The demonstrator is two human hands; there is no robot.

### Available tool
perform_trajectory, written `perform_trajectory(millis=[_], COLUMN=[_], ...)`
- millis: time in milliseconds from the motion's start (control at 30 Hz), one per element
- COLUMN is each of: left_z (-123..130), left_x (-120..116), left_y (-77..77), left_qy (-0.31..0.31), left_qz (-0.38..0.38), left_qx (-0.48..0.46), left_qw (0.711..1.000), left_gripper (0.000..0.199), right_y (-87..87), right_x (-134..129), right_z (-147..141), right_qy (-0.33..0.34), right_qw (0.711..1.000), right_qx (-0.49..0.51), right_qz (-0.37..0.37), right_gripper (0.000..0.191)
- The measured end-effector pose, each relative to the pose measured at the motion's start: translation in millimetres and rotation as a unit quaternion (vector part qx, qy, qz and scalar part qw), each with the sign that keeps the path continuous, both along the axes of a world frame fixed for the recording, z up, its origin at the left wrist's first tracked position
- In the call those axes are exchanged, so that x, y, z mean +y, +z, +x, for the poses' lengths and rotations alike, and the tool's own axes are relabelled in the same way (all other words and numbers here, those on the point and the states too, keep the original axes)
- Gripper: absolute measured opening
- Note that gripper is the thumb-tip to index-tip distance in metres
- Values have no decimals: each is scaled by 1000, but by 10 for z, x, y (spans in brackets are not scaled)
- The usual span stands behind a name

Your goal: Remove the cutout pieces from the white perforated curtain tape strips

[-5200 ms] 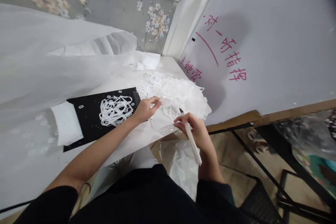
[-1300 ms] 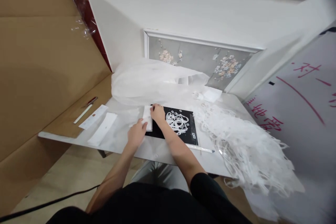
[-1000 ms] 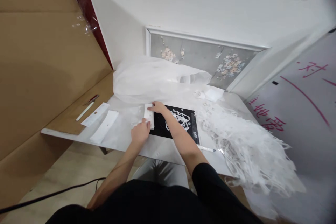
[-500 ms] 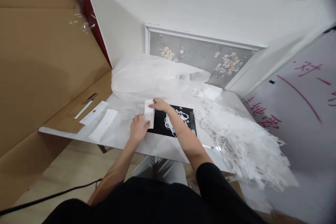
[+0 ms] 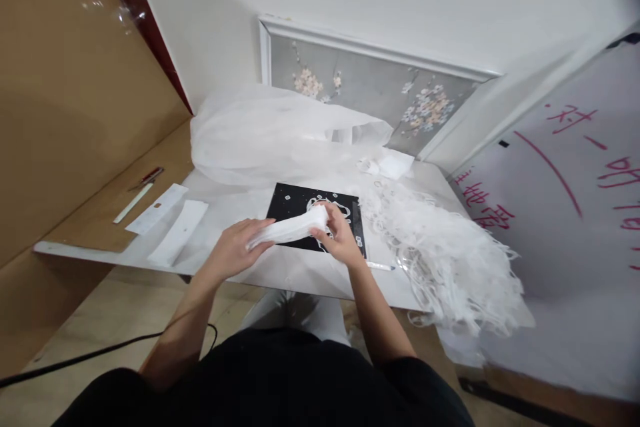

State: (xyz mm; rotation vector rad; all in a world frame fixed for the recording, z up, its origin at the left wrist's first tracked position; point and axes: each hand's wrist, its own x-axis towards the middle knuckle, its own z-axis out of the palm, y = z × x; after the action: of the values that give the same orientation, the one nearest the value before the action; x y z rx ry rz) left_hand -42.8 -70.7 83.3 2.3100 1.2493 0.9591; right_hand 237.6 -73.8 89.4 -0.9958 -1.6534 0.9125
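Note:
A thick stack of thin white strips (image 5: 293, 225) is held above the table, tilted with its right end higher. My left hand (image 5: 239, 247) is closed around its left end, thumb underneath. At the right end, my right hand (image 5: 342, 237) grips the stack between thumb and fingers. Beneath it lies a black board (image 5: 283, 199) with tangled white cord (image 5: 345, 213) and small white bits on it; my hands and the stack hide part of these. A white pen-like stick (image 5: 380, 266) rests just right of the board.
A big heap of white stringy material (image 5: 445, 247) covers the table's right side. A translucent white plastic bag (image 5: 260, 133) lies at the back. To the left are a white strip stack (image 5: 179, 233), a card (image 5: 157, 209), a pale stick (image 5: 133, 203) and a red-handled cutter (image 5: 150, 177).
The stack has been lifted off the board's left side and turned from upright to lengthwise across the view. My hands have moved apart to its two ends. The camera view has shifted.

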Motion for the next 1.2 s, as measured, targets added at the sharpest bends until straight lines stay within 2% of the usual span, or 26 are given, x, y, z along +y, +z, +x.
perform_trajectory(millis=[100,200,300,400,533,733,833,867,1000,1033,1100,1133,1200], left_z=[-220,-340,-360,-331,-269,-220,-198,-189,-175,-179,-192,-199,-207], left_x=[-136,-236,-292,-324,-353,-367,-371,-367,-318,-306,-289,-286,-284], left_y=[-18,-175,-417,-649,-838,-871,-853,-856,-915,-931,-953,-958,-958], left_qy=[-39,-51,-31,2,31,71,58,52,29,25,20,21,25], left_qz=[4,-16,-36,-54,-86,-121,-113,-104,-55,-47,-44,-43,-40], left_qx=[65,96,101,98,87,61,63,63,57,55,56,57,59], left_qw=[997,994,994,994,992,988,990,991,996,997,997,997,997], left_gripper=[35,35,37,47,63,81,87,83,47,43,41,42,42], right_y=[-130,-291,-464,-620,-750,-763,-740,-728,-613,-565,-462,-414,-346], right_x=[-222,-376,-461,-499,-505,-470,-476,-480,-445,-409,-298,-227,-79], right_z=[8,-47,-127,-220,-324,-297,-299,-312,-257,-167,150,372,886], right_qy=[28,41,34,24,9,2,24,34,48,33,-48,-124,-279], right_qw=[993,985,975,961,965,978,977,976,977,980,985,983,955], right_qx=[-116,-169,-220,-274,-262,-206,-209,-209,-195,-183,-135,-98,-37], right_qz=[6,-11,-14,7,0,-40,-40,-42,-68,-77,-96,-99,-93], right_gripper=[45,45,56,64,71,64,73,78,90,91,86,81,74])
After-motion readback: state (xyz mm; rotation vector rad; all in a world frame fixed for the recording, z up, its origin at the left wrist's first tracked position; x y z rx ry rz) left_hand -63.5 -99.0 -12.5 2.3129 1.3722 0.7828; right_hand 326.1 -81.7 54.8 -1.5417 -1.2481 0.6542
